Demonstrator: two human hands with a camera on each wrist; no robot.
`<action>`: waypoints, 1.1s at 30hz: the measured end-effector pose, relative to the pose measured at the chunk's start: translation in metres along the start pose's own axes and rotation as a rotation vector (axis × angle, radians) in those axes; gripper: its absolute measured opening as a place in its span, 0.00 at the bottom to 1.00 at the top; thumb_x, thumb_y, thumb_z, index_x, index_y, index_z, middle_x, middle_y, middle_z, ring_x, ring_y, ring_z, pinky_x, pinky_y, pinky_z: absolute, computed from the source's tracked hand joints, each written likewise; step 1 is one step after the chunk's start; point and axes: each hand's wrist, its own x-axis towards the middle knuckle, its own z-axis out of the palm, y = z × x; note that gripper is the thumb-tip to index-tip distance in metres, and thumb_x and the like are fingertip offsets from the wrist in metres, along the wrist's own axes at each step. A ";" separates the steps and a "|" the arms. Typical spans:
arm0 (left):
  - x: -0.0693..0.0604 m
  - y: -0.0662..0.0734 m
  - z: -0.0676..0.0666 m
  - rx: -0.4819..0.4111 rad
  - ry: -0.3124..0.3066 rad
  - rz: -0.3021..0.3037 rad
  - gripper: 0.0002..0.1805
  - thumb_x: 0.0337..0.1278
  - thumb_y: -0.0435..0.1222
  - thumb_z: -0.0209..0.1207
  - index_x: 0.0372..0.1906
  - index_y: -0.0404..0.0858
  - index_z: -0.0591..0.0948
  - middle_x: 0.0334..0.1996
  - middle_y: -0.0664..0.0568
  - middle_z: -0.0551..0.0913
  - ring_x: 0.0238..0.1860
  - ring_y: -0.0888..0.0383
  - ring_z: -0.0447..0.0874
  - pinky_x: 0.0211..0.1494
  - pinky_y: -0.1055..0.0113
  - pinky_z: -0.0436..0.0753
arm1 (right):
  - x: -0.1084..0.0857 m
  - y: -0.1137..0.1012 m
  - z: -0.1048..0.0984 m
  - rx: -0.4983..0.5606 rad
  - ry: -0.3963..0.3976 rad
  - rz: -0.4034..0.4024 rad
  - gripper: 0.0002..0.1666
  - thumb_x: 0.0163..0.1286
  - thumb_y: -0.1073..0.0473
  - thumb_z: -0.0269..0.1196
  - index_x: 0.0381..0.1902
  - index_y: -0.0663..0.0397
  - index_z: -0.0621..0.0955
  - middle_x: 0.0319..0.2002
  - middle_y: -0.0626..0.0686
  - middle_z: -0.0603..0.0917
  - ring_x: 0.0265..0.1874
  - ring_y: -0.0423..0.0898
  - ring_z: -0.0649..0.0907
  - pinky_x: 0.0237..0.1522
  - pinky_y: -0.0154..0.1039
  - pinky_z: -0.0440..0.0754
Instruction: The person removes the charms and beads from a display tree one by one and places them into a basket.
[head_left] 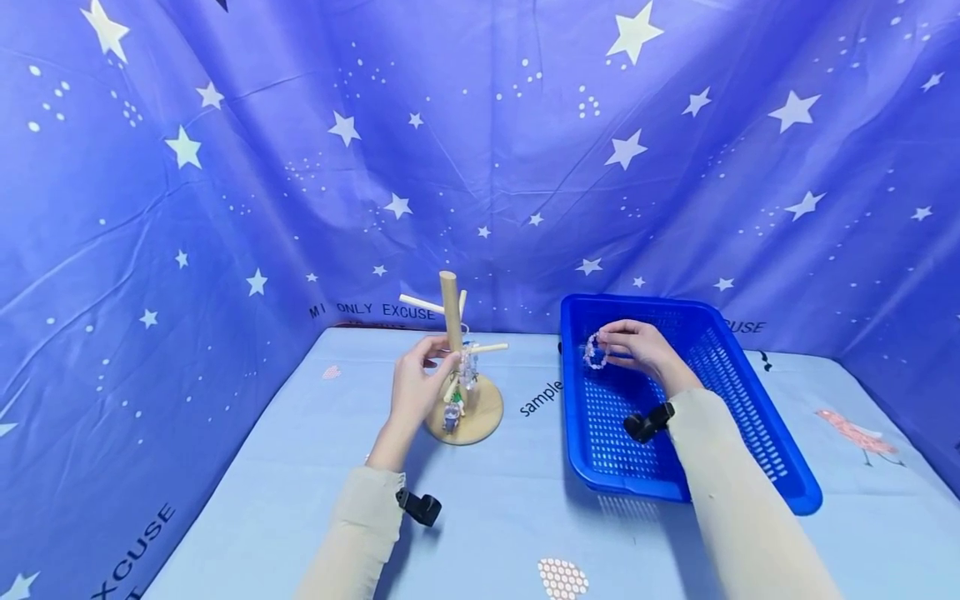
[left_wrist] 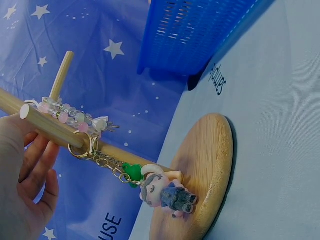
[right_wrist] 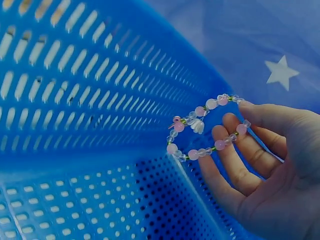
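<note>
My left hand [head_left: 416,383] grips the post of a wooden peg stand [head_left: 450,304] with a round base. From one of its pegs hangs a keychain figure [left_wrist: 172,197] in blue, beside a green charm [left_wrist: 133,172]. A strand of pink and clear beads [left_wrist: 63,117] hangs from another peg. Over the inside of a blue plastic basket [head_left: 570,400], my right hand [head_left: 637,346] pinches a beaded bracelet [right_wrist: 193,154]. Pink and clear beads form its loop, with a white flower-like charm [right_wrist: 198,125] on it. Part of the post is hidden by the left hand.
The basket has perforated walls and stands to the right of the peg stand, with table between them. A light blue printed cloth [head_left: 510,508] covers the table. Starry purple-blue curtains [head_left: 480,167] rise behind and at both sides. Each wrist wears a small black camera [head_left: 420,507].
</note>
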 end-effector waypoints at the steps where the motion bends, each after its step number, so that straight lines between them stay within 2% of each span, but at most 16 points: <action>1: 0.000 0.000 0.000 -0.002 0.000 0.000 0.15 0.60 0.37 0.67 0.50 0.36 0.84 0.44 0.43 0.89 0.42 0.49 0.89 0.48 0.52 0.86 | 0.001 0.002 -0.001 -0.003 -0.008 0.014 0.17 0.76 0.57 0.58 0.57 0.58 0.73 0.38 0.37 0.85 0.43 0.34 0.85 0.61 0.43 0.83; 6: 0.000 -0.001 0.001 -0.005 0.003 0.003 0.15 0.59 0.37 0.67 0.49 0.36 0.84 0.43 0.44 0.90 0.42 0.49 0.89 0.48 0.52 0.86 | 0.005 0.010 -0.006 -0.022 -0.038 0.076 0.16 0.76 0.58 0.58 0.56 0.58 0.74 0.39 0.40 0.85 0.44 0.36 0.85 0.62 0.46 0.82; 11: 0.000 0.000 0.002 -0.011 0.004 0.005 0.15 0.59 0.37 0.67 0.50 0.37 0.84 0.42 0.44 0.90 0.42 0.49 0.88 0.48 0.52 0.86 | 0.005 0.016 -0.009 -0.123 -0.032 0.087 0.21 0.76 0.58 0.58 0.61 0.64 0.72 0.42 0.44 0.83 0.49 0.44 0.83 0.62 0.48 0.82; 14: 0.000 -0.001 0.002 -0.009 0.005 0.004 0.15 0.59 0.37 0.67 0.49 0.36 0.84 0.42 0.44 0.90 0.42 0.49 0.89 0.47 0.52 0.86 | 0.006 0.018 -0.011 -0.147 -0.016 0.088 0.23 0.75 0.59 0.58 0.61 0.66 0.71 0.42 0.45 0.83 0.49 0.47 0.83 0.60 0.48 0.83; 20: -0.001 -0.001 0.003 -0.007 0.006 0.004 0.15 0.59 0.37 0.68 0.49 0.36 0.84 0.42 0.44 0.90 0.42 0.49 0.89 0.47 0.53 0.86 | 0.011 0.028 -0.016 -0.115 0.030 0.081 0.19 0.72 0.63 0.61 0.57 0.67 0.74 0.36 0.40 0.85 0.41 0.37 0.84 0.59 0.44 0.84; 25: -0.002 -0.003 0.004 0.003 -0.001 0.004 0.15 0.59 0.38 0.67 0.50 0.37 0.84 0.44 0.45 0.90 0.42 0.49 0.89 0.48 0.53 0.86 | 0.014 0.035 -0.020 -0.148 0.086 0.062 0.22 0.72 0.65 0.60 0.60 0.71 0.73 0.35 0.36 0.85 0.37 0.29 0.81 0.65 0.48 0.79; 29: -0.002 -0.002 0.003 0.003 0.011 0.008 0.15 0.60 0.38 0.67 0.50 0.37 0.84 0.44 0.44 0.90 0.42 0.49 0.89 0.48 0.52 0.86 | 0.017 0.036 -0.021 -0.187 0.121 0.048 0.25 0.72 0.66 0.59 0.64 0.73 0.71 0.43 0.45 0.88 0.37 0.29 0.81 0.66 0.51 0.78; 31: -0.001 -0.002 0.002 0.006 0.012 0.008 0.15 0.60 0.38 0.67 0.49 0.36 0.84 0.44 0.44 0.90 0.42 0.48 0.89 0.48 0.52 0.86 | 0.019 0.035 -0.023 -0.218 0.139 0.042 0.26 0.73 0.66 0.58 0.65 0.73 0.70 0.50 0.53 0.87 0.38 0.30 0.80 0.65 0.50 0.79; 33: -0.001 -0.002 0.002 0.010 0.013 0.009 0.15 0.60 0.38 0.67 0.49 0.37 0.84 0.44 0.44 0.90 0.42 0.49 0.89 0.48 0.53 0.86 | 0.020 0.033 -0.023 -0.246 0.160 0.038 0.26 0.73 0.65 0.59 0.66 0.71 0.71 0.55 0.58 0.85 0.38 0.29 0.80 0.64 0.49 0.80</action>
